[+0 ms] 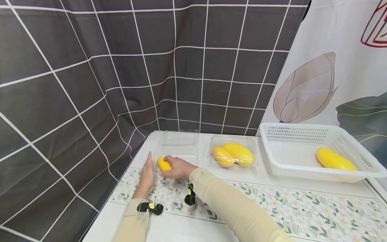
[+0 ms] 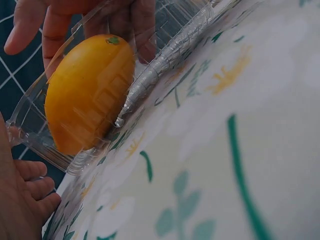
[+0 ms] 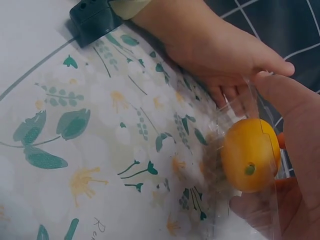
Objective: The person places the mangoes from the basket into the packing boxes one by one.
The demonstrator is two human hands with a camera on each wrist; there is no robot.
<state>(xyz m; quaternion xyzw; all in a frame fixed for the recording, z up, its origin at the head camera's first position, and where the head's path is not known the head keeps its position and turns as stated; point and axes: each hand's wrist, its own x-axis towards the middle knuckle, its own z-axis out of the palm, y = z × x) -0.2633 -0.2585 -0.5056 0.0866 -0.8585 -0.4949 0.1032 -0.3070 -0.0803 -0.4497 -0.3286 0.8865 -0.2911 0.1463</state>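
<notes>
A yellow mango [image 1: 163, 164] sits at the left end of an open clear plastic clamshell box [image 1: 188, 158]. My right hand [image 1: 176, 167] holds this mango, its thumb and fingers around it. In the left wrist view the mango [image 2: 90, 95] shows through the clear wall, its green stem end up, with right-hand fingers [image 2: 52, 37] behind it. My left hand [image 1: 147, 173] stands upright at the box's left side, fingers straight in the head view. The right wrist view shows the left hand [image 3: 225, 55] beyond the mango [image 3: 251, 155]; whether it touches the box I cannot tell.
To the right, a second clear clamshell box [image 1: 216, 139] contains two mangoes [image 1: 239, 154]. Farther right, a white perforated basket [image 1: 290, 173] has one mango [image 1: 335, 159] inside. A floral runner [image 1: 302, 205] crosses the white table, and a dark grid-patterned curtain [image 1: 187, 67] hangs behind.
</notes>
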